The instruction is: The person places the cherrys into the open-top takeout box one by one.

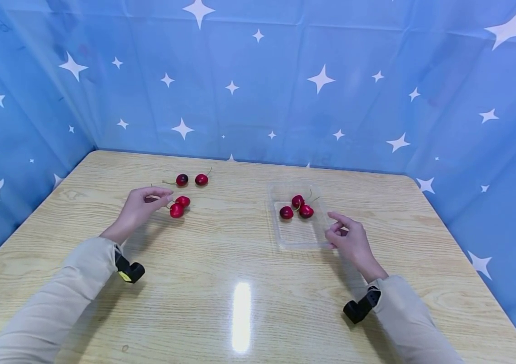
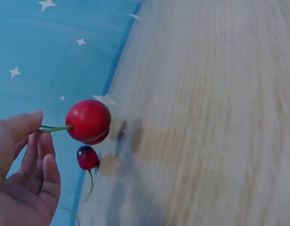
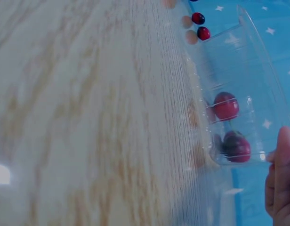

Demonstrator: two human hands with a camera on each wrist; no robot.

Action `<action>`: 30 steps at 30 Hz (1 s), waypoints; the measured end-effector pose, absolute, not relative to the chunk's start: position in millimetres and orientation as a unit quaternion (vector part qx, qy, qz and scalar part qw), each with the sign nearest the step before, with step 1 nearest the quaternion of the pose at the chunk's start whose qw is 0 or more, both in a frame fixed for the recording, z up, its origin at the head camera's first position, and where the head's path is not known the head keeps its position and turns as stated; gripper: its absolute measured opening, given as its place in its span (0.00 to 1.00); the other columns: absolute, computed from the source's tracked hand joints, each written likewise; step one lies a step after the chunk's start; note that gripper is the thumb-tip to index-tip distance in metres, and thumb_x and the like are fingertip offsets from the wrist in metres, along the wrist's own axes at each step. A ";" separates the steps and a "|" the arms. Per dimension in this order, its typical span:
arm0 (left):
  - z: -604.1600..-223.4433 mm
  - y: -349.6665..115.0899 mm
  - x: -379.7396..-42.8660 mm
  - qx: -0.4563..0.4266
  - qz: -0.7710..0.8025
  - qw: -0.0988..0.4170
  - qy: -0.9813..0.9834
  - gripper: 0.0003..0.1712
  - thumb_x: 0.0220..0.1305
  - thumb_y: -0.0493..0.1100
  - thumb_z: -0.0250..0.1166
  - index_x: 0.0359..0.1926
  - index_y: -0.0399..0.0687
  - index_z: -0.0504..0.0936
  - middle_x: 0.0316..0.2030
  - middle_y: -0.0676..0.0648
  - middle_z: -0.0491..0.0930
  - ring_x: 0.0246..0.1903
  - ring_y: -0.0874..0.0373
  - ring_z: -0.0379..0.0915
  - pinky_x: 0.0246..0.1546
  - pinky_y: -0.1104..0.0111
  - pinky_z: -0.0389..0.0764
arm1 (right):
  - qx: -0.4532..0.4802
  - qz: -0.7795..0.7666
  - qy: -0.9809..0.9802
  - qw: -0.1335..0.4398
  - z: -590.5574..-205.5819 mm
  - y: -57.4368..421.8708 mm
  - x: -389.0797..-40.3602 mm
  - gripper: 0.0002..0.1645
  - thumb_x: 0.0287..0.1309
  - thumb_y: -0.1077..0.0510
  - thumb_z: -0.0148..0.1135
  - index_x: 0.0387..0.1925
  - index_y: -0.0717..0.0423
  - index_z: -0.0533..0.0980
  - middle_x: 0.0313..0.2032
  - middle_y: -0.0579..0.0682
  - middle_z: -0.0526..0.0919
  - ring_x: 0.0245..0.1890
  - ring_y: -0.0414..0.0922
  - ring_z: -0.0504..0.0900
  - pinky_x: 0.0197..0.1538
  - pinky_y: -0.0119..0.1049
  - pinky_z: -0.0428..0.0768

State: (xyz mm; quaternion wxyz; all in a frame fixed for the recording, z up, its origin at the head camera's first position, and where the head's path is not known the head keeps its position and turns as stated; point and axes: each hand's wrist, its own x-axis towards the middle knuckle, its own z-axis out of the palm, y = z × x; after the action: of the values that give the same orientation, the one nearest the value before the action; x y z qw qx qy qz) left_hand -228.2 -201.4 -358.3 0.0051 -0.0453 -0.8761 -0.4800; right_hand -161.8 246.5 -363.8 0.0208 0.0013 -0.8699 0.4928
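Note:
My left hand (image 1: pixel 141 205) pinches thin green stems (image 2: pixel 55 128) between thumb and fingers. From them hang two red cherries (image 1: pixel 177 210), one partly covering the other in the left wrist view. On the right, a shallow clear plastic container (image 1: pixel 294 239) sits on the table with three dark red cherries (image 1: pixel 306 211) inside. My right hand (image 1: pixel 350 240) is at the container's near right edge, fingers bent, gripping its rim; the exact contact is partly hidden in the right wrist view.
Two loose cherries with stems, a darker one (image 1: pixel 182 180) and a redder one (image 1: pixel 201 179), lie behind my left hand. A blue curtain with white stars (image 1: pixel 258 91) hangs along the back and sides of the wooden table (image 1: pixel 185 303).

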 end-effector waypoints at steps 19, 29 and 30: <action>-322.1 -143.2 -230.4 -0.135 -0.491 -0.015 -0.860 0.16 0.59 0.45 0.59 0.46 0.42 0.78 0.43 0.43 0.76 0.39 0.48 0.73 0.35 0.67 0.73 | 0.002 0.491 -0.871 0.021 -363.3 247.0 -161.3 0.29 0.52 0.69 0.53 0.58 0.67 0.62 0.31 0.57 0.70 0.21 0.46 0.77 0.24 0.33 0.77; -317.1 -107.6 -225.9 -0.206 -0.491 -0.005 -0.846 0.11 0.58 0.39 0.61 0.41 0.41 0.80 0.39 0.44 0.77 0.35 0.50 0.76 0.34 0.65 0.76 | 0.005 0.491 -0.871 0.020 -363.9 247.5 -161.9 0.29 0.53 0.69 0.53 0.59 0.67 0.62 0.31 0.57 0.71 0.21 0.45 0.77 0.25 0.33 0.77; -316.2 -104.1 -225.7 -0.211 -0.488 -0.002 -0.847 0.11 0.58 0.39 0.61 0.41 0.41 0.80 0.39 0.44 0.78 0.34 0.50 0.76 0.33 0.65 0.76 | 0.007 0.492 -0.870 0.021 -364.1 247.7 -162.2 0.29 0.53 0.70 0.52 0.59 0.67 0.62 0.31 0.58 0.71 0.21 0.44 0.77 0.25 0.33 0.77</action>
State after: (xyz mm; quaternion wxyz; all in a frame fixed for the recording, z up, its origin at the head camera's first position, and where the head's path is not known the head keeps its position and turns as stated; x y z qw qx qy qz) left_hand -225.7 -104.1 -316.2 -0.0021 -0.2115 -0.8471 -0.4876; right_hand -162.2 247.7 -364.1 0.0206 0.0068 -0.8704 0.4918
